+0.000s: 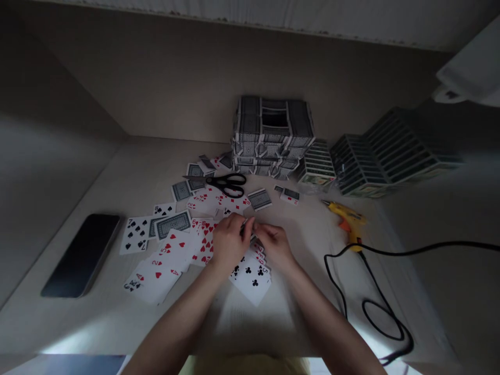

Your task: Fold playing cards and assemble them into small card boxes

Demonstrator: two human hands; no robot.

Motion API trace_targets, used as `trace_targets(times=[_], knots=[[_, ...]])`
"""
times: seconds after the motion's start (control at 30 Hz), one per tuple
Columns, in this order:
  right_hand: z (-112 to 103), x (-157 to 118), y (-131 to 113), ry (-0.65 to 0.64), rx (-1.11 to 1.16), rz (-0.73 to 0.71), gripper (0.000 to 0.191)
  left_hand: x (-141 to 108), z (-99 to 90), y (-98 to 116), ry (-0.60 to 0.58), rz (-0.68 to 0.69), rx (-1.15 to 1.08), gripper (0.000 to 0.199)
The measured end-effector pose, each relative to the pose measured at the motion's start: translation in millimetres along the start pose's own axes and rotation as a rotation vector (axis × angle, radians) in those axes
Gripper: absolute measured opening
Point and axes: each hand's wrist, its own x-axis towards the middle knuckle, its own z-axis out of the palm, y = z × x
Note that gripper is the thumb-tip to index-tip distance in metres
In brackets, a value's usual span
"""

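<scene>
1. Steadily, the fingers of my left hand [233, 237] and right hand [274, 244] are clamping a small dark-and-white card [242, 228].
2. I'm favouring light, even pressure over the white, club-printed paper cards [255, 292] on the pale desk [304, 224].

left hand [229, 239], right hand [274, 244], cards [253, 284] beneath

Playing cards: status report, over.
Left hand, right hand together, holding something small, partly hidden. Playing cards spread beneath and around. Scissors beyond, apart from hands.

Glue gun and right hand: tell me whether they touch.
Apart: the head view shows a stretch of tabletop between the glue gun and the right hand.
</scene>
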Motion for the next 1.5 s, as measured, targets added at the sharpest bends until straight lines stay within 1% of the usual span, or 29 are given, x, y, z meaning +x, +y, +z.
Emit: trace_targets(times=[0.1,0.23,0.3,0.4,0.53,0.6,0.7,0.77,0.83,0.9,0.93,1.07,1.13,1.23,1.37,1.43,1.5], knots=[[0.5,0.5,2.0,0.006,-0.006,0.006,0.038,1.0,0.2,-1.3,-0.005,0.02,0.022,0.025],[1.7,0.8,4.2,-0.04,0.09,0.035,0.032,1.0,0.3,0.2,0.012,-0.095,-0.095,0.025],[2.3,0.6,4.7,-0.044,0.112,0.035,0.032,0.2,0.1,1.8,0.025,-0.153,-0.153,0.025],[2.0,-0.5,2.9,-0.029,0.059,0.008,0.034,-1.9,0.1,3.7,0.047,-0.198,-0.183,0.025],[1.0,-2.9,-1.9,-0.022,-0.041,-0.027,0.037,-3.7,0.5,3.4,0.053,-0.163,-0.2,0.02],[1.2,-3.6,-3.0,-0.003,-0.05,-0.021,0.038,-3.0,0.8,2.3,0.048,-0.181,-0.223,0.02],[1.5,-3.4,-3.0,-0.013,0.051,0.052,0.037,-0.3,1.2,0.9,0.022,-0.287,-0.297,0.024],[1.1,-2.9,-3.4,-0.063,0.143,0.086,0.034,1.7,1.4,0.5,0.006,-0.355,-0.368,0.027],[0.3,-2.7,-4.3,-0.103,0.187,0.089,0.031,2.7,1.5,0.4,0.003,-0.399,-0.417,0.029],[-0.3,-2.8,-5.0,-0.105,0.191,0.086,0.028,2.5,1.2,0.5,0.01,-0.404,-0.416,0.029],[-0.4,-2.9,-5.1,-0.095,0.191,0.084,0.028,2.1,0.9,0.6,0.018,-0.385,-0.395,0.028],[0.8,-3.0,-4.2,-0.073,0.198,0.077,0.026,-0.2,-1.6,0.2,0.057,-0.201,-0.276,0.023],[1.7,-2.8,-4.0,-0.086,0.218,0.1,0.027,-0.4,-2.6,-0.1,0.077,-0.173,-0.263,0.021],[1.6,-2.3,-5.0,-0.091,0.299,0.137,0.03,0.8,-2.2,0.4,0.096,-0.279,-0.337,0.022],[-0.6,-1.8,-8.4,-0.09,0.352,0.135,0.027,2.4,0.4,2.2,0.063,-0.43,-0.479,0.028],[-1.2,-1.7,-10.1,-0.088,0.361,0.139,0.026,2.0,1.2,2.7,0.055,-0.462,-0.492,0.03],[-0.9,-2.0,-11.4,-0.08,0.372,0.153,0.026,0.8,1.2,2.9,0.062,-0.436,-0.46,0.029]])
